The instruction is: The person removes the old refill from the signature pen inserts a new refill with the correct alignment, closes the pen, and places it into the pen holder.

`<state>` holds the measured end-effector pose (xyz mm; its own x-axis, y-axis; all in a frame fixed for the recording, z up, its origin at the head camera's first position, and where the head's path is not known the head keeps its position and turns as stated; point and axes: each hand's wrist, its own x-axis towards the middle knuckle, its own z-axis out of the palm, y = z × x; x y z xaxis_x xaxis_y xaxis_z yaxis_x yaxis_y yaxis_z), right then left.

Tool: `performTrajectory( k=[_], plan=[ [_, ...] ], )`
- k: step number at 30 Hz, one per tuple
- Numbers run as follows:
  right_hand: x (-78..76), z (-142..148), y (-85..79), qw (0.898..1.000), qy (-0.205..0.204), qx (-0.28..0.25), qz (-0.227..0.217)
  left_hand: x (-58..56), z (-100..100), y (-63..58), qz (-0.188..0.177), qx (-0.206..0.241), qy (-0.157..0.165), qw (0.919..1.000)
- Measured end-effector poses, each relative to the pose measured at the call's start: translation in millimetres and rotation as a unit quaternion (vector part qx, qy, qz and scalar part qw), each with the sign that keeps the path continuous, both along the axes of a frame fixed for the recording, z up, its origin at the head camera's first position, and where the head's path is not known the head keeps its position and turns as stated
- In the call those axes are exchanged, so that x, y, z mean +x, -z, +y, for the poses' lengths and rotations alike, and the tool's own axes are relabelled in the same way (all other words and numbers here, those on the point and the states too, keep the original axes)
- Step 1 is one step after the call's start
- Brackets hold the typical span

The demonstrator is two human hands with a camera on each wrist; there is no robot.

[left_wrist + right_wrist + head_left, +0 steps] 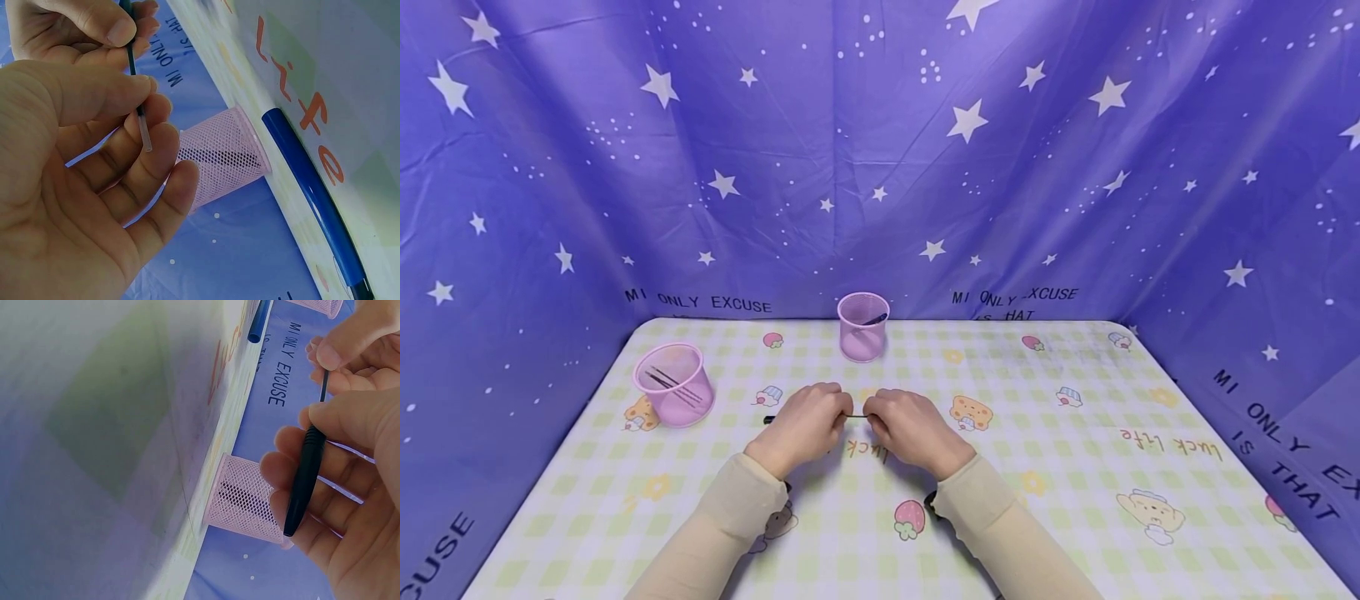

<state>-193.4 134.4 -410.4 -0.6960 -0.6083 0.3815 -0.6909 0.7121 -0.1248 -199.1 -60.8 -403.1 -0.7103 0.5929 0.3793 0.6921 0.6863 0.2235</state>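
Note:
In the head view my left hand (812,418) and right hand (916,427) face each other low over the table, a thin pen refill (857,416) spanning the small gap. My left thumb and fingers pinch the refill close to its clear end (144,131). With thumb and fingers, my right hand (350,450) holds the dark, tapered front section of the pen (304,481), from which the refill sticks out. A blue pen barrel (312,194) lies on the tablecloth beside the left hand; in the head view only its dark end (769,420) shows.
A pink mesh cup (673,400) with several slim dark sticks stands at the left of the table. Another pink mesh cup (862,337), holding a dark pen-like thing, is at the back middle. Starry purple curtains (880,150) hang behind and on both sides.

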Motion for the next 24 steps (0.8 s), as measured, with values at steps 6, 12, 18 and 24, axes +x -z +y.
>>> performTrajectory(
  k=[6,12,18,24],
  plan=[
    [0.4,0.1,-0.6,1.0,0.004,-0.001,-0.005,-0.6,-0.3,0.3,-0.002,0.0,-0.002,1.0],
    [0.5,-0.2,-0.4,1.0,0.007,-0.002,-0.004,0.0,-1.0,-0.6,-0.001,-0.004,-0.006,1.0],
    [0.4,-0.3,-0.2,1.0,0.008,-0.004,-0.002,0.5,-1.9,-2.0,-0.003,-0.005,-0.005,1.0],
    [0.2,-0.4,-0.8,1.0,0.008,-0.002,-0.002,0.5,-2.9,-3.5,-0.005,-0.001,-0.001,1.0]
  ],
)
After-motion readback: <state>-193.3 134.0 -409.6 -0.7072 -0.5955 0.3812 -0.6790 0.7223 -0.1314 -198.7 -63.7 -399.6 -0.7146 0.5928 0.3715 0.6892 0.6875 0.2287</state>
